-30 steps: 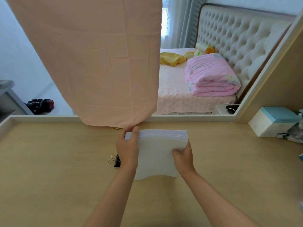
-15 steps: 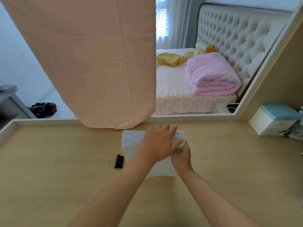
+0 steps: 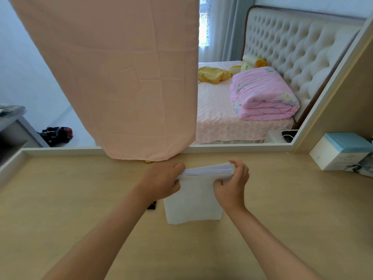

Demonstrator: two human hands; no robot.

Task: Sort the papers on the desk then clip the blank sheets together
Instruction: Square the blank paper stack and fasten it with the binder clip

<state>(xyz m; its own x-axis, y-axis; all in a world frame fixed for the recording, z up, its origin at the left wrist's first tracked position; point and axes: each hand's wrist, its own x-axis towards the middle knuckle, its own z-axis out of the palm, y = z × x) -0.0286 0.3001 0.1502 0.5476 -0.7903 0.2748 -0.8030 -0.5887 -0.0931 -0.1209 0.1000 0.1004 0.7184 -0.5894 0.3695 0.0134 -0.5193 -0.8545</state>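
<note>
Over the desk point(image 3: 80, 199), left hand point(image 3: 161, 181) and right hand point(image 3: 232, 185) each clasp the paper stack point(image 3: 193, 199), grip curled.

No text readable for you here. White lettering on black-and-red bundle point(image 3: 55, 134), far left of your left hand point(image 3: 161, 181): blurred. Print on white cardboard box with teal top point(image 3: 341, 152), right of your right hand point(image 3: 232, 184): illegible.

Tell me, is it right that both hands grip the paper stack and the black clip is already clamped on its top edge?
Not quite. The left hand and right hand do grip the paper stack, but the head view shows the black clip lying on the desk left of it, half hidden under the left wrist.
</note>
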